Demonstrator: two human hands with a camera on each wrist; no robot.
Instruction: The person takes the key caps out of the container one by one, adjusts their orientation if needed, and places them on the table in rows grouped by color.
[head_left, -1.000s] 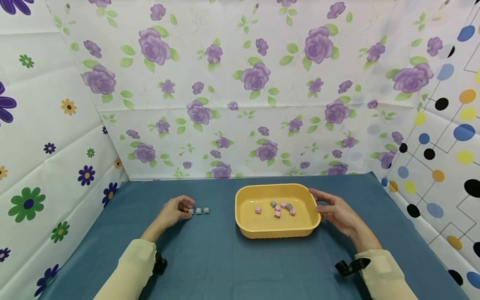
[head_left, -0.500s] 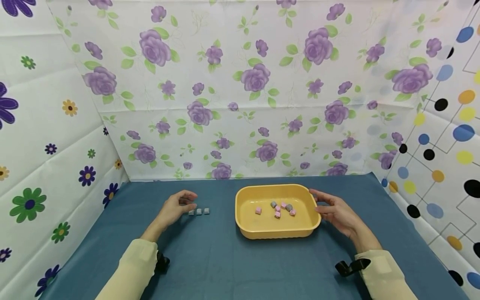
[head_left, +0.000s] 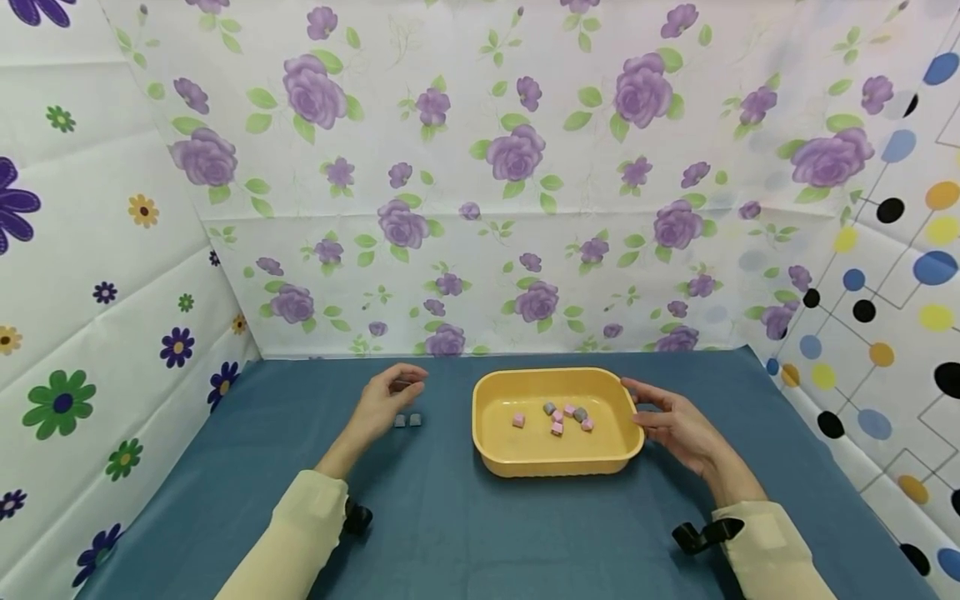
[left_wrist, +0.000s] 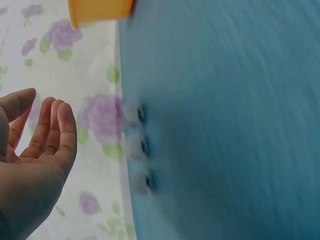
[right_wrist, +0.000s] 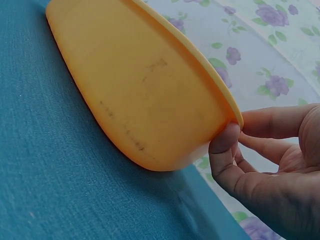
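Note:
My left hand [head_left: 381, 404] hovers above the blue cloth with loosely bent fingers and holds nothing. Three small grey cubes [left_wrist: 136, 148] lie in a row below it; in the head view two grey cubes [head_left: 416, 420] show and the hand hides the third. To the right stands a yellow plastic tray [head_left: 555, 468] with several pink cubes [head_left: 519, 421] and two grey cubes [head_left: 580, 414] in it. My right hand [head_left: 682, 429] pinches the tray's right rim; in the right wrist view the thumb and fingers of the right hand [right_wrist: 280, 165] meet at its corner.
A blue cloth [head_left: 465, 533] covers the table. Behind it hangs a white sheet with purple roses [head_left: 517, 154]; patterned sheets also close off the left and right sides. A black wrist mount [head_left: 707, 535] sits on each sleeve.
My left hand has let go of the leftmost grey cube, lifted and moved right towards the tray, now covering that cube. The right hand and the tray have stayed put.

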